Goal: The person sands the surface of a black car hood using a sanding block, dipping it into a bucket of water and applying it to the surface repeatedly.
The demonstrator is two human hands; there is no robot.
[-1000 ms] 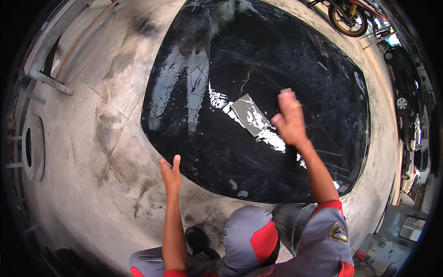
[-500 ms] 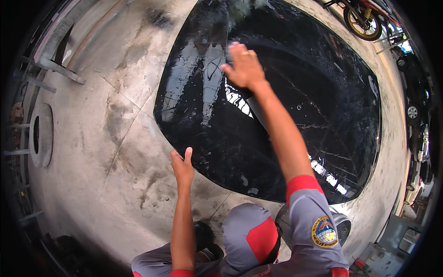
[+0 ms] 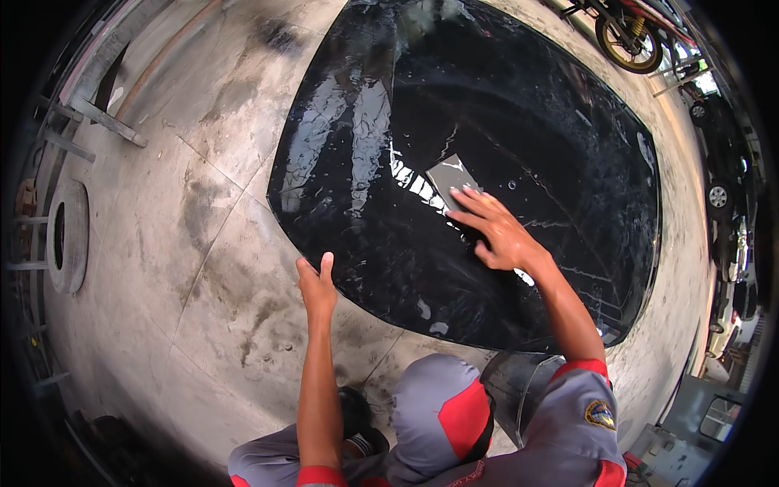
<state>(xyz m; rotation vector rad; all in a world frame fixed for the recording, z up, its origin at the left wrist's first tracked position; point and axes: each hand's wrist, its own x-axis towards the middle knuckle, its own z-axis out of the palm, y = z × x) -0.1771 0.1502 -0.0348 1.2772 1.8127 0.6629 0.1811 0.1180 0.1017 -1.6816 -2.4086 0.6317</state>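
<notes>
A glossy black car hood (image 3: pixel 568 154), wet and marked with cracks or streaks, lies in front of me. My right hand (image 3: pixel 501 234) is over its middle, fingers spread and thumb apart. Those fingertips meet the lower edge of a flat grey rectangular sheet (image 3: pixel 451 176), which looks like sandpaper. At the near left edge of the hood is my left hand (image 3: pixel 316 284). Its thumb reaches up over the rim, and the other fingers are mostly hidden, seemingly curled round the edge.
Stained concrete floor (image 3: pixel 219 243) spreads to the left, with a tyre (image 3: pixel 71 235) beside a metal frame (image 3: pixel 101 122). A bucket-like container (image 3: pixel 519 390) stands below the hood's near edge. A motorcycle wheel (image 3: pixel 629 40) is at the far right, and parked cars (image 3: pixel 722 162) line the right side.
My right hand has come back from the far left part of the hood, toward me and to the right, reaching the grey sheet. My left hand has stayed at the edge.
</notes>
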